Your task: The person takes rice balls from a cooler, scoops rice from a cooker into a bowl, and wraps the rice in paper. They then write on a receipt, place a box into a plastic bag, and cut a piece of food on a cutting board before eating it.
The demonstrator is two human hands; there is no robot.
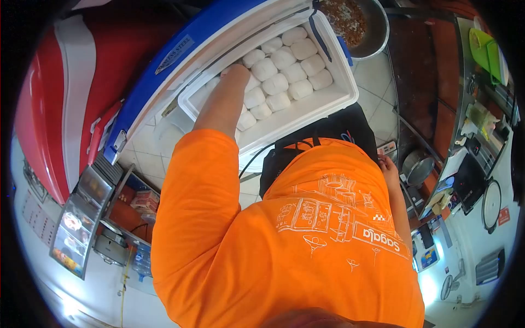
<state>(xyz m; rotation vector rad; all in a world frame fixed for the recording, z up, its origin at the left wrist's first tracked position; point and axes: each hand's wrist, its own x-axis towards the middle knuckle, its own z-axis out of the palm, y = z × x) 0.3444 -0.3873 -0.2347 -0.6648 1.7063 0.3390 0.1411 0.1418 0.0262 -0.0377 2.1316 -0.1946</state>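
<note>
My left arm reaches down into an open white-lined cooler box [343, 90]. My left hand [234, 72] is among rows of white rounded lumps [275, 84] that look like dough balls; its fingers are hidden, so whether it holds one does not show. The lumps sit close together, some partly covered by my forearm. The blue lid [180, 52] stands raised on the left side of the box. My right hand [389, 170] hangs low beside my hip, its fingers loosely bent and apart, with nothing visible in them.
A metal bowl [375, 48] of brown and white crumbly food stands beyond the cooler's right corner. To the right are a dark red counter [418, 76] and a metal pot [418, 166]. A red-and-white bulky object [74, 98] fills the left. Pale tiles [376, 82] cover the floor.
</note>
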